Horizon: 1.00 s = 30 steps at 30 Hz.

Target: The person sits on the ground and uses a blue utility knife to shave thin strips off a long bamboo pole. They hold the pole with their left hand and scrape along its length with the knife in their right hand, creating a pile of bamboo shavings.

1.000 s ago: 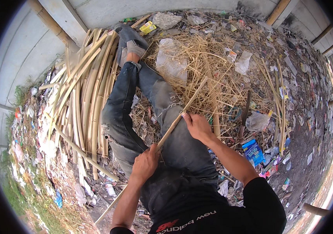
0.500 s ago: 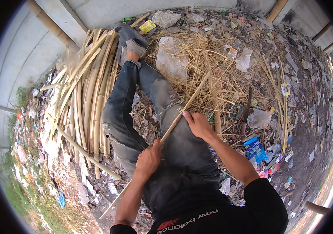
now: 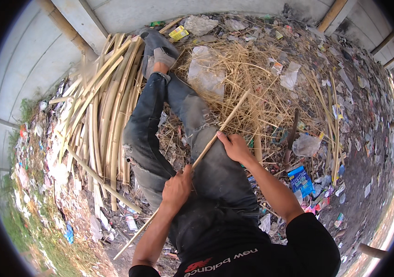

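Note:
A long, thin bamboo strip (image 3: 224, 122) slants across my lap, its upper end over the pale shavings beyond my knee and its lower end passing under my left forearm. My left hand (image 3: 176, 188) is closed around its middle, close to my belly. Farther up, my right hand (image 3: 235, 147) grips the same strip over the thigh of my grey jeans (image 3: 213, 159). The thumb lies along the strip there; the fingers beneath are mostly hidden.
Many split bamboo strips (image 3: 114, 115) lie piled at my left. Straw-like shavings (image 3: 234, 69) cover the ground ahead. Right of my leg lie a dark machete-like blade (image 3: 292, 136) and a blue wrapper (image 3: 301, 181) among litter. A grey wall (image 3: 206, 9) stands at the back.
Both hands keep their hold on the bamboo strip, almost in the same places. Its lower end has shifted slightly left; the whole view has moved a little.

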Each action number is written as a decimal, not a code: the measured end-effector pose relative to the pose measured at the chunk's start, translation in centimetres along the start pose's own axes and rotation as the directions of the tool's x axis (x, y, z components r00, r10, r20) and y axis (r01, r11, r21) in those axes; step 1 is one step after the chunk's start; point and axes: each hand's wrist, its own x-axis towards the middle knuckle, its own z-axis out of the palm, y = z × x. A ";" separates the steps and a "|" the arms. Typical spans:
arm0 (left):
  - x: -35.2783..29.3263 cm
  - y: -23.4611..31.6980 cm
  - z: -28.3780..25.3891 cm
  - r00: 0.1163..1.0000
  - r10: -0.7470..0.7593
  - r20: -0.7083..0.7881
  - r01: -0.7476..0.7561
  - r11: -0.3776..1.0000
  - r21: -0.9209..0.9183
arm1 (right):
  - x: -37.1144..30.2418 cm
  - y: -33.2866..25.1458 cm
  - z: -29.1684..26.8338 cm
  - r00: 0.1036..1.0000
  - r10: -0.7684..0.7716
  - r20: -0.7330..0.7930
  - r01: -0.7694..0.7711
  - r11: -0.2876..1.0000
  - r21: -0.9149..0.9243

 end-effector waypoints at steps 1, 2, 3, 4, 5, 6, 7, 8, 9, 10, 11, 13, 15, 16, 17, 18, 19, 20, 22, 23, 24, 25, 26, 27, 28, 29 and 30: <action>0.0 -0.1 0.1 1.000 0.002 -0.002 -0.002 1.000 0.001 | 0.4 0.5 -0.2 0.998 0.040 0.045 -0.042 0.998 0.047; 0.0 -0.1 0.1 1.000 0.005 -0.004 -0.005 1.000 0.002 | 0.7 0.9 -0.1 0.989 0.110 0.098 -0.125 0.979 0.163; 0.1 0.0 -0.1 1.000 0.002 0.004 -0.002 1.000 0.008 | 1.0 1.5 -0.3 0.975 0.135 0.176 -0.169 0.965 0.199; 0.1 0.1 -0.4 1.000 0.000 0.013 0.000 1.000 0.013 | 1.4 2.1 -0.8 0.955 0.155 0.253 -0.215 0.949 0.232; 0.2 0.2 -0.6 1.000 -0.002 0.021 0.002 1.000 0.019 | 1.7 2.7 -0.9 0.929 0.171 0.329 -0.263 0.929 0.260; 0.3 0.1 -0.5 1.000 -0.001 0.022 0.000 1.000 0.027 | 1.3 2.0 -0.9 0.986 0.076 0.148 -0.099 0.983 0.156; 0.3 -0.1 -0.4 1.000 -0.003 0.021 0.002 0.999 0.034 | 0.4 0.6 -0.8 0.999 -0.050 -0.020 0.050 0.999 0.020; 0.3 -0.2 -0.3 1.000 -0.005 0.021 0.004 0.999 0.042 | -0.3 -0.4 -0.7 0.966 -0.198 -0.168 0.176 0.975 -0.137; 0.3 -0.1 -0.2 1.000 -0.002 0.014 0.002 0.999 0.043 | -0.7 -0.8 -0.5 0.967 -0.200 -0.157 0.173 0.970 -0.173; 0.3 0.0 -0.2 1.000 0.000 0.008 0.000 0.999 0.045 | -1.1 -1.1 -0.3 0.968 -0.203 -0.145 0.170 0.963 -0.208; 0.3 0.0 -0.1 1.000 0.001 0.001 -0.001 0.999 0.047 | -1.3 -1.2 -0.3 0.970 -0.205 -0.133 0.168 0.955 -0.243; 0.3 -0.1 -0.1 1.000 -0.003 0.015 0.002 0.998 0.062 | -1.4 -0.8 -0.1 0.983 -0.153 -0.101 0.127 0.966 -0.224; 0.2 -0.2 0.1 1.000 0.002 0.011 -0.002 0.998 0.058 | -1.4 -0.8 0.0 0.990 -0.122 -0.064 0.108 0.977 -0.184; 0.1 -0.3 0.2 1.000 0.009 0.000 -0.009 0.999 0.046 | -1.5 -1.0 0.0 0.992 -0.117 -0.043 0.109 0.982 -0.153; -0.1 -0.4 0.4 1.000 0.016 -0.011 -0.016 0.999 0.035 | -1.6 -1.1 0.0 0.993 -0.112 -0.023 0.109 0.987 -0.121; -0.1 -0.3 0.4 1.000 0.015 -0.009 -0.015 0.999 0.041 | -1.4 -0.8 0.1 0.992 -0.126 -0.011 0.124 0.987 -0.100; -0.1 -0.3 0.5 1.000 0.014 -0.006 -0.014 0.999 0.048 | -1.0 -0.1 0.1 0.990 -0.139 0.001 0.139 0.987 -0.079; -0.2 -0.3 0.6 1.000 0.014 -0.003 -0.013 0.998 0.054 | -0.6 0.4 0.1 0.988 -0.153 0.012 0.153 0.987 -0.057; -0.2 -0.4 0.8 1.000 0.021 -0.020 -0.020 0.999 0.050 | 0.0 0.8 -0.4 0.991 -0.075 0.112 0.070 0.997 0.044; -0.2 -0.5 0.8 0.999 0.025 -0.028 -0.024 0.999 0.048 | 0.4 1.0 -0.7 0.986 -0.039 0.165 0.024 0.996 0.091; -0.2 -0.4 0.6 0.999 0.025 -0.023 -0.023 0.999 0.047 | 0.9 1.4 -1.1 0.966 0.035 0.257 -0.073 0.987 0.141; -0.2 -0.1 0.3 1.000 0.024 -0.019 -0.023 0.999 0.046 | 1.5 1.9 -1.4 0.931 0.101 0.351 -0.173 0.968 0.181; -0.2 0.1 0.1 1.000 0.024 -0.014 -0.024 0.999 0.045 | 1.6 2.3 -1.4 0.936 0.093 0.340 -0.161 0.971 0.179; -0.1 0.0 0.1 0.999 0.028 -0.016 -0.027 0.998 0.049 | 1.6 2.1 -1.5 0.940 0.085 0.331 -0.150 0.973 0.176; -0.1 -0.2 0.3 0.999 0.031 -0.017 -0.030 0.998 0.053 | 1.2 2.0 -1.2 0.976 -0.001 0.218 -0.027 0.992 0.127; 0.0 -0.3 0.3 0.999 0.035 -0.018 -0.034 0.998 0.058 | 0.7 1.9 -0.9 0.990 -0.097 0.106 0.091 0.994 0.063; -0.1 -0.3 0.2 0.999 0.029 -0.018 -0.027 0.997 0.070 | -0.1 0.8 -0.6 0.987 -0.156 0.035 0.157 0.987 -0.044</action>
